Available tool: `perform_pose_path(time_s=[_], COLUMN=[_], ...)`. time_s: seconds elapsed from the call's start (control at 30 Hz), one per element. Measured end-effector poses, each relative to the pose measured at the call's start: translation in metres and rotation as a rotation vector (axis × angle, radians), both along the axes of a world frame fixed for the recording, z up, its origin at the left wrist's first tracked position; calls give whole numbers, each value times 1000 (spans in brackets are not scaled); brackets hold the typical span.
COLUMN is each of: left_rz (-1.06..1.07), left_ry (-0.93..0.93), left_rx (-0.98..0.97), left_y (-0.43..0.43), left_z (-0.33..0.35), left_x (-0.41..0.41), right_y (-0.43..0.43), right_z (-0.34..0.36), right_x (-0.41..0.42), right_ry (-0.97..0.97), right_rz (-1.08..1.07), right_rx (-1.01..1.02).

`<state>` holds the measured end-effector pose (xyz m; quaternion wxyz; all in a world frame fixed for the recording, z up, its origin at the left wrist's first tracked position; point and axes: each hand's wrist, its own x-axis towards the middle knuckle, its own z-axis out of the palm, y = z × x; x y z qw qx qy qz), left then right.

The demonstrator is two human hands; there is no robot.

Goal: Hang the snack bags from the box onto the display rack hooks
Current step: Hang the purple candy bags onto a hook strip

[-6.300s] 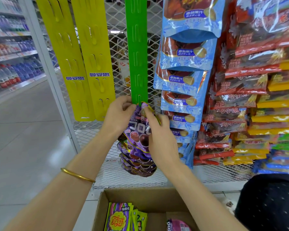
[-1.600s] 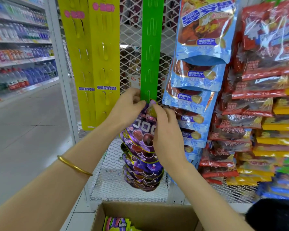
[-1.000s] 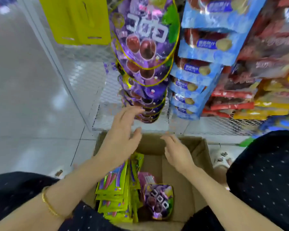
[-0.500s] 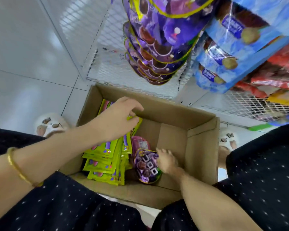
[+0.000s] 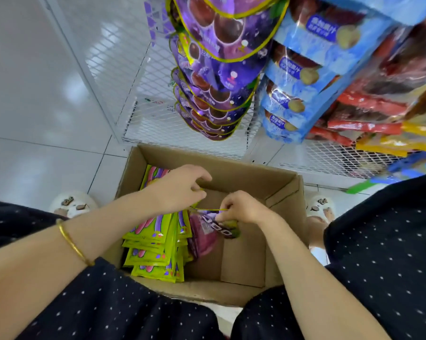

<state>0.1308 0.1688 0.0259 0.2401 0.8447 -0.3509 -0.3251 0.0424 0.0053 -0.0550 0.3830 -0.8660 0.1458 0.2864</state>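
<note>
Box [image 5: 231,168] at frame centre holds green bags [image 5: 155,241] on its left, partly hidden by the left hand [image 5: 180,190], whose grip is unclear. Right hand [image 5: 241,208] pinches a blurred purple bag [image 5: 212,231] beside them.

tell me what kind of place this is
Probably a shop aisle: purple snack bags and blue snack bags hang in columns on a white mesh rack, above a cardboard box of stock on the tiled floor.

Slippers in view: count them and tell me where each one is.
2. The left slipper sits on the floor tiles left of the cardboard box; the right slipper sits right of it. Each is only partly visible.
</note>
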Motion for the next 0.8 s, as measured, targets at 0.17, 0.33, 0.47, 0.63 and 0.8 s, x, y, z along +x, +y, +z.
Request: perform_pose_path(time_s=[0.17, 0.33, 0.47, 0.63, 0.8], left_rz=[-155, 115, 257, 236, 254], left_ry=[-162, -23, 64, 80, -370], left_rx=[21, -305, -423, -524, -872], left_y=[-1, 1, 2, -1, -26], left_z=[9, 37, 65, 125, 232], left_x=[-2, 2, 4, 19, 51], right_y=[1, 2, 16, 26, 20], right_z=[87, 112, 131, 182, 256], right_x=[7, -5, -13, -3, 12], right_ry=[-290, -516, -738, -1152, -1329], right_rz=[-95, -302, -383, -408, -309], right_rx=[141, 244, 191, 39, -322])
